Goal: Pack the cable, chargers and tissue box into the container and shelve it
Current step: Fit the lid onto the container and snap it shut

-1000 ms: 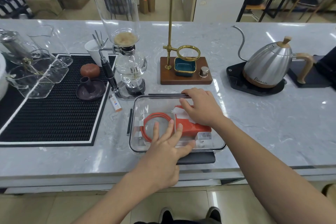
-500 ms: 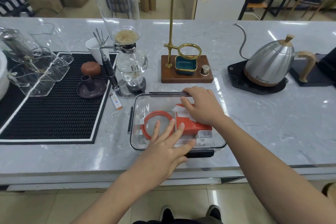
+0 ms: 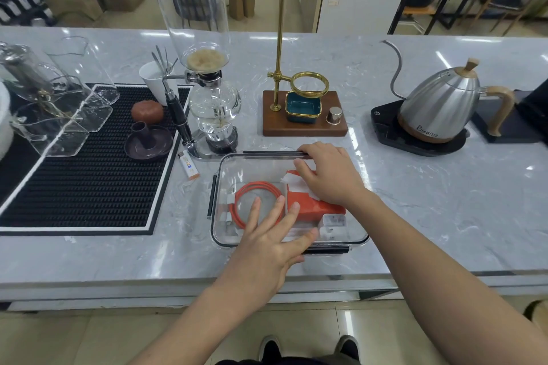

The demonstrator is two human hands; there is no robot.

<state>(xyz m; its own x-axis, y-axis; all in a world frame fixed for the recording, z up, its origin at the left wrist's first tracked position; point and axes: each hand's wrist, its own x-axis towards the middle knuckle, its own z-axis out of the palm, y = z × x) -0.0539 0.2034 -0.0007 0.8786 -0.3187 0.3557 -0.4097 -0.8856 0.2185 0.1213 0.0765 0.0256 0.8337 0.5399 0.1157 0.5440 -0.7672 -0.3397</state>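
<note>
Barely any change over the last second, honestly. Counter [image 3: 415, 216] same as before, container [image 3: 218, 234] parked at the 6 o'clock edge of it, maybe nudged a touch away from the drop. Clear lid [image 3: 255, 166] looks to be on top already.

Inside: red tissue box [image 3: 311, 207] from centre out to 3 o'clock, orange cable [image 3: 240, 195] coiled at 9 o'clock, 2 white chargers [image 3: 332, 225] tucked in at 5 o'clock. So packing looks done, all 3 kinds of item in.

Left hand [image 3: 267, 249] still flat on the lid from 6 o'clock, fingers straight and spread wide, holding nothing. Right hand [image 3: 329, 178] still at 1 o'clock, fingers loosely bent, pressing down by the far latch [image 3: 272, 153], nothing pinched as far as it shows.

Near latch [image 3: 329, 251] at 6 o'clock reads slimmer than a second ago, possibly folding in. Probably mid-sealing; shelving not yet started.
</note>
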